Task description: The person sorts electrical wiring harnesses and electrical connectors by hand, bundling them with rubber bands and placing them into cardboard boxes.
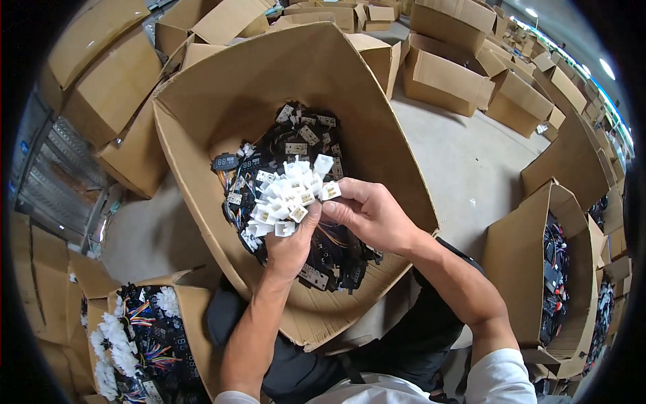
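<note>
My left hand (291, 246) is closed round a bunch of white plastic wire connectors (286, 195), their open ends facing up. At the bunch's right side, my right hand (367, 212) pinches one white connector (330, 191) between thumb and forefinger. Both hands are over a large open cardboard box (377, 135). Inside it, below my hands, lies a heap of black electronic modules (296, 138) with small white labels and coloured wires. One black display module (225, 161) shows at the heap's left. The wires below the held connectors are mostly hidden by my hands.
At lower left, a smaller box (192, 330) holds modules with white connectors and coloured wires. On the right, a tall box (515, 262) contains dark wired parts. More cardboard boxes (444, 77) stand behind on the grey floor (464, 161). A metal rack (67, 168) is at far left.
</note>
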Demonstrator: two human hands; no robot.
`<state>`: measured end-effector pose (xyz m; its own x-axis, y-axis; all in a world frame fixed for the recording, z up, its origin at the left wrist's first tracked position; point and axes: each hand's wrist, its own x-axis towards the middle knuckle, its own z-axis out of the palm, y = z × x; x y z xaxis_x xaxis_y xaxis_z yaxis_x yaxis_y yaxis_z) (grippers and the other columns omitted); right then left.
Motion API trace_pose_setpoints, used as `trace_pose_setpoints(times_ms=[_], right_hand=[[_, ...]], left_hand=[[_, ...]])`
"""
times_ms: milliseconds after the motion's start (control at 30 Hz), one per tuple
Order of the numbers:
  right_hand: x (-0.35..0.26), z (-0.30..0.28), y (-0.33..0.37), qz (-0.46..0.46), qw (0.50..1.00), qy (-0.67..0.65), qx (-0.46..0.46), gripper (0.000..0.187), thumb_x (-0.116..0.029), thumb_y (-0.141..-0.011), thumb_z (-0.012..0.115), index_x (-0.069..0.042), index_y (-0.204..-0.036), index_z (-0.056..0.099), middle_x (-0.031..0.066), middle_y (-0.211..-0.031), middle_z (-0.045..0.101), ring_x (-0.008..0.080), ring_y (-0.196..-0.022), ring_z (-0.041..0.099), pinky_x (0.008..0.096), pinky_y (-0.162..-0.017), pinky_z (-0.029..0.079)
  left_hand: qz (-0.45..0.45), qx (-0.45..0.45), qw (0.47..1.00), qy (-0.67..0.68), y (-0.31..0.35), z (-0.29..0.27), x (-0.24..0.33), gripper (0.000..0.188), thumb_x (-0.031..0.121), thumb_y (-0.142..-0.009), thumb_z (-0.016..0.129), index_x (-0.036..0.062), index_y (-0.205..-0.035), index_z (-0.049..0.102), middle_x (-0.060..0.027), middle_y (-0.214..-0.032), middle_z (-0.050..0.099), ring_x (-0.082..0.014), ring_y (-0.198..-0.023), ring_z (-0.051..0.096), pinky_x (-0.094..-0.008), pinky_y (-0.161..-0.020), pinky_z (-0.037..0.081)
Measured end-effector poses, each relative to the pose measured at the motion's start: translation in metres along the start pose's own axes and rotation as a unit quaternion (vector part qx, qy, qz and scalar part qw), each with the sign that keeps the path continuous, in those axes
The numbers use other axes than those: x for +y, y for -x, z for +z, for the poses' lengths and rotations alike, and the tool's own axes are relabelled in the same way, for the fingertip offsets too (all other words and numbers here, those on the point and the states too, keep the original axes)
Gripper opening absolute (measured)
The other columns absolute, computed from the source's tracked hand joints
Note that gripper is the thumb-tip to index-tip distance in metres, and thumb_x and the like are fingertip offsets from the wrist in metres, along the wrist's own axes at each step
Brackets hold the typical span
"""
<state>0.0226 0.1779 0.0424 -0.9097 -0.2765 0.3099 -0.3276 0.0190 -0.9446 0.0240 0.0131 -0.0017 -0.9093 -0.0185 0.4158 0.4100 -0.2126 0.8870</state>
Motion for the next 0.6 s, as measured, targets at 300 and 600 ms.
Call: trace_pose_setpoints(times_ms=[300, 600], right_hand=[[0.003, -0.016, -0.003, -0.040, 0.978, 0.196, -0.063, 0.006, -0.001, -0.088, 0.069, 0.002, -0.093, 0.070, 0.0093, -0.078, 0.067, 0.0104, -0.075, 0.062, 0.0292, -0.070, 0.053], [-0.012, -0.007, -0.013, -0.239, 0.917, 0.319, -0.003, 0.038, -0.027, -0.096, 0.061, 0.004, -0.118, 0.062, 0.0218, -0.118, 0.062, 0.0362, -0.111, 0.061, 0.0425, -0.096, 0.049]], left_hand=[[-0.066, -0.034, 0.993, 0.095, 0.000, 0.011, 0.001, 0.032, 0.006, -0.087, 0.078, 0.0004, -0.116, 0.065, -0.0034, -0.106, 0.069, -0.0123, -0.096, 0.064, -0.0263, -0.085, 0.052], [0.025, -0.126, 0.983, -0.131, 0.013, 0.012, -0.034, 0.043, -0.001, -0.084, 0.072, 0.0044, -0.124, 0.056, -0.0068, -0.121, 0.061, -0.0191, -0.113, 0.059, -0.0343, -0.096, 0.050]])
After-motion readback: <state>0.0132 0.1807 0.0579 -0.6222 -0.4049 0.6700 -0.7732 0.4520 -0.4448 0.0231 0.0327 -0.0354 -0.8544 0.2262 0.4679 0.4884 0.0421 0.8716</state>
